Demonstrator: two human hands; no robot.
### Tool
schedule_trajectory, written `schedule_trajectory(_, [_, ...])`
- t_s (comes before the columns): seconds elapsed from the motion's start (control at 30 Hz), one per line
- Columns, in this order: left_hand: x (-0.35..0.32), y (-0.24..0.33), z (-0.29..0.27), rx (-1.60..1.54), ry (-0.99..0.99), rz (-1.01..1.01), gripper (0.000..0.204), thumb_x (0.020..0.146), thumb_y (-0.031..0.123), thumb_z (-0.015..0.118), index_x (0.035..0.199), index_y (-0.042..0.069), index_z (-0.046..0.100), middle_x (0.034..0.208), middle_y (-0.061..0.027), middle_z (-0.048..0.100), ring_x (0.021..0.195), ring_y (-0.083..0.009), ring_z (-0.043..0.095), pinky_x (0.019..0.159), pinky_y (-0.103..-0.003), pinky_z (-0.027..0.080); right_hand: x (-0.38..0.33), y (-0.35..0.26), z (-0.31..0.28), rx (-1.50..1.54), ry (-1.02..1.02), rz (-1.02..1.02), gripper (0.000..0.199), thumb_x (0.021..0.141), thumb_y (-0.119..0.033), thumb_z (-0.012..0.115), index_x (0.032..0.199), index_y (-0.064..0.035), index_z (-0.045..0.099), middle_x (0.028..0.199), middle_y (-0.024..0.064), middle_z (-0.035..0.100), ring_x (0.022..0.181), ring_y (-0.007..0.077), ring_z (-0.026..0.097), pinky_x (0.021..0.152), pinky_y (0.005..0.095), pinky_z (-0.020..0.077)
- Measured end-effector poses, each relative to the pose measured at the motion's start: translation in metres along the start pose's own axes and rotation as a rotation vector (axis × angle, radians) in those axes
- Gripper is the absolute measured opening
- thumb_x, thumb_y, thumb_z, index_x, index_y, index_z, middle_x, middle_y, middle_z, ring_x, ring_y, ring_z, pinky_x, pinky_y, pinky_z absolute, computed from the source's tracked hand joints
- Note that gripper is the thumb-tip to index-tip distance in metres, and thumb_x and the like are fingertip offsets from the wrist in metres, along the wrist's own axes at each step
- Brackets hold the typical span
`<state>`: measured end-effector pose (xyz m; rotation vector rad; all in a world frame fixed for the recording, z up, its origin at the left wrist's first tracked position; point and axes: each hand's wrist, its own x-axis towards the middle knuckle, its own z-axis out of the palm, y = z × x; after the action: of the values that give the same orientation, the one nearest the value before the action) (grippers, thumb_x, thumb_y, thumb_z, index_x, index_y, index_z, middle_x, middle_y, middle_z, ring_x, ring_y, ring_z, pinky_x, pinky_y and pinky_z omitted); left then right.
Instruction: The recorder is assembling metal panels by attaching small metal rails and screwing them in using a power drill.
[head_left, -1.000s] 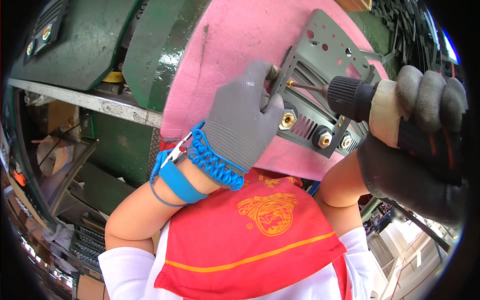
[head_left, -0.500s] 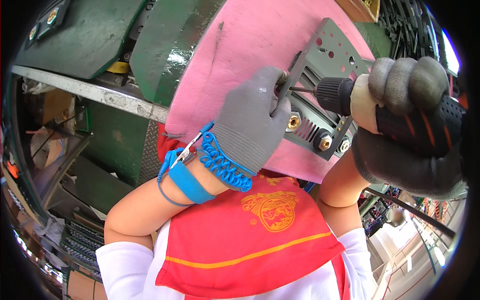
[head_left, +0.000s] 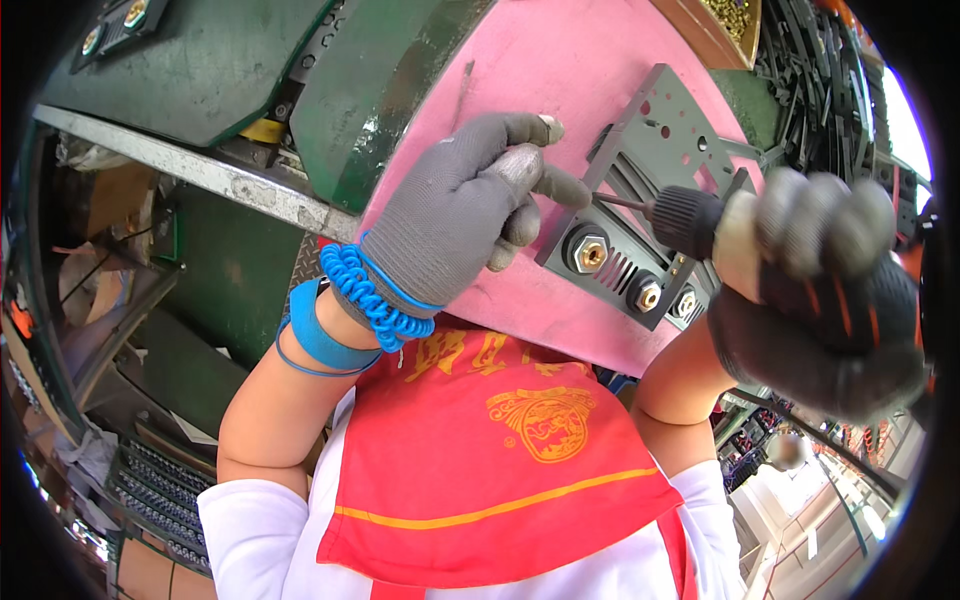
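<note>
My right hand point(head_left: 820, 240), gloved in grey and black, is closed around a black power screwdriver point(head_left: 688, 222) with orange stripes and a pale band behind its ribbed nose. Its thin bit points left. At the bit's tip is my left hand point(head_left: 450, 205) in a grey glove, its fingers bent and drawn together; whatever lies between them is hidden. Beneath the bit, a dark grey metal bracket assembly point(head_left: 655, 130) with a drilled upright plate, slots and several brass hex fittings point(head_left: 591, 256) rests on a pink mat point(head_left: 540, 70).
A blue coiled cord point(head_left: 375, 300) and a blue band circle my left wrist. Green boards point(head_left: 190, 60) and a metal rail point(head_left: 190, 165) lie to the left. At the back right are a box of small brass parts point(head_left: 735, 18) and stacked dark metal pieces point(head_left: 815, 90).
My left hand has come off the bracket's edge and turned, its fingers curling by the bit tip. The bracket appears slightly lower in view. The screwdriver stays in my right hand.
</note>
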<state>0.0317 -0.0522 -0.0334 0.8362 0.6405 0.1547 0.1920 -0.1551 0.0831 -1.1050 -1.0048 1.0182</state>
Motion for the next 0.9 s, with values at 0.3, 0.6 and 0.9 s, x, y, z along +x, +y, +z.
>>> schedule_trajectory(0.3, [0.016,-0.004,0.009,-0.246,-0.139,-0.204,0.050,0.097,0.048,0.046,0.108,0.001,0.061,0.066,0.0022,0.048,0.049,-0.0040,0.034,0.042,-0.020,0.025,-0.021,-0.045,-0.014,-0.456,0.061,0.107,0.016,0.078,-0.009,0.064,0.080,-0.0100,0.048,0.072,-0.0022,0.041,0.070,0.0068,0.043,0.063,0.0194,0.0347])
schedule_trajectory(0.6, [0.017,-0.003,0.017,-0.161,-0.095,-0.256,0.054,0.096,0.053,0.044,0.100,0.003,0.063,0.056,0.0055,0.035,0.044,-0.0040,0.027,0.041,-0.021,0.022,-0.035,-0.072,-0.029,-1.098,0.113,0.356,0.026,0.069,-0.005,0.078,0.080,-0.0094,0.055,0.072,-0.0036,0.046,0.070,0.0001,0.050,0.060,0.0151,0.0395])
schedule_trajectory(0.9, [0.015,0.000,0.022,-0.215,-0.195,-0.143,0.057,0.097,0.052,0.044,0.117,0.001,0.060,0.063,0.0055,0.039,0.046,-0.0024,0.028,0.041,-0.020,0.025,-0.030,-0.061,-0.038,-1.202,0.148,0.277,0.032,0.068,-0.006,0.076,0.076,-0.0078,0.046,0.070,-0.0037,0.039,0.063,0.0033,0.042,0.055,0.0179,0.0330])
